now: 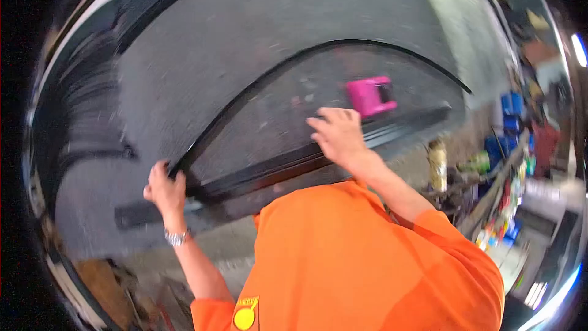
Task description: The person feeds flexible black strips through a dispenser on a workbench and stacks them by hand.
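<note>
A long black strip (269,73) arches over the dark grey work surface, and its left end meets my left hand (165,189). The fingers of that hand are closed round this end. My right hand (336,135) is over a long, dark grooved bar (263,175) near the front edge, its fingers apart and nothing seen in them. Whether it touches the bar is unclear. A bright pink object (371,96) with a dark opening lies just beyond my right hand, between the arched strip and the bar.
More black strips (79,104) are bunched along the left side of the grey surface (184,73). Past its right edge stand a yellowish cylinder (437,165), blue containers (511,104) and assorted clutter on the floor.
</note>
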`<state>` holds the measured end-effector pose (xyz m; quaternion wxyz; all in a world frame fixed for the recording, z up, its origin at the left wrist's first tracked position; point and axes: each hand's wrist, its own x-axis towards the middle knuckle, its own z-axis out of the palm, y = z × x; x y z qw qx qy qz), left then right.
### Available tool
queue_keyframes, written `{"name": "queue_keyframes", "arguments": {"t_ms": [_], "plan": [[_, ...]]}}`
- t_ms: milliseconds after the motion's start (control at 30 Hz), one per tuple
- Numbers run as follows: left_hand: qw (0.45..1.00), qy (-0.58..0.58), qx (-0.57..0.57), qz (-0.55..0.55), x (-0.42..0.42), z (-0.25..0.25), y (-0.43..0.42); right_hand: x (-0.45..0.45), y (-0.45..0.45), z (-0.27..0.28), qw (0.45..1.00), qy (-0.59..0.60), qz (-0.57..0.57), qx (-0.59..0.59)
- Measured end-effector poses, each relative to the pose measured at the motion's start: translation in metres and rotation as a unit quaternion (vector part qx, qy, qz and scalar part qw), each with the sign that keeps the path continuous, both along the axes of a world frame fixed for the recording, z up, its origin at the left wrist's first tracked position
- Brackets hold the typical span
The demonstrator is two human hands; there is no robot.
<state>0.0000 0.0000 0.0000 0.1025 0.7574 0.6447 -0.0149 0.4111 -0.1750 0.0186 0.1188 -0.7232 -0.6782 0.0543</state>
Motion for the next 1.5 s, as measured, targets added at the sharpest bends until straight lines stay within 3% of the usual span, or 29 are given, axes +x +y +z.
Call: {"name": "queue_keyframes", "arguments": {"t_ms": [67, 100, 167, 200, 233, 567, 733, 833, 967, 1200, 1300, 1500], "plan": [[1.0, -0.01, 0.002, -0.027, -0.004, -0.011, 0.028, -0.012, 0.012, -0.002, 0.999, 0.019, -0.036, 0.009], [0.995, -0.088, 0.021, -0.033, 0.085, 0.012, 0.002, 0.069, -0.02, 0.089, 0.995, -0.085, -0.057, 0.023], [0.993, -0.085, 0.054, -0.06, 0.087, 0.051, 0.013, 0.085, -0.029, 0.133, 0.989, -0.104, -0.095, 0.045], [0.994, -0.029, 0.066, -0.076, 0.067, 0.039, 0.019, 0.088, -0.032, 0.072, 0.99, -0.06, -0.124, 0.031], [0.993, -0.023, 0.08, -0.089, 0.068, 0.038, 0.033, 0.109, -0.027, 0.059, 0.985, -0.089, -0.14, 0.046], [0.991, 0.057, 0.036, -0.116, 0.171, 0.036, 0.028, 0.415, -0.122, 0.05, 0.927, -0.269, -0.259, -0.035], [0.991, 0.086, 0.037, -0.093, 0.209, 0.047, 0.025, 0.49, -0.134, 0.038, 0.929, -0.265, -0.244, -0.084], [0.99, 0.105, 0.024, -0.09, 0.216, 0.04, 0.03, 0.513, -0.131, 0.028, 0.923, -0.263, -0.237, -0.15], [0.986, 0.143, -0.002, -0.085, 0.215, 0.029, 0.037, 0.516, -0.13, 0.022, 0.944, -0.249, -0.181, -0.117], [0.98, 0.18, -0.053, -0.067, 0.219, 0.029, 0.049, 0.518, -0.126, 0.029, 0.938, -0.203, -0.212, -0.186], [0.979, 0.165, 0.052, -0.104, 0.213, 0.037, 0.053, 0.526, -0.131, 0.024, 0.939, -0.206, -0.212, -0.173], [0.959, 0.157, 0.222, -0.081, 0.189, 0.109, 0.051, 0.52, -0.135, 0.072, 0.929, -0.278, -0.24, -0.054]]}}
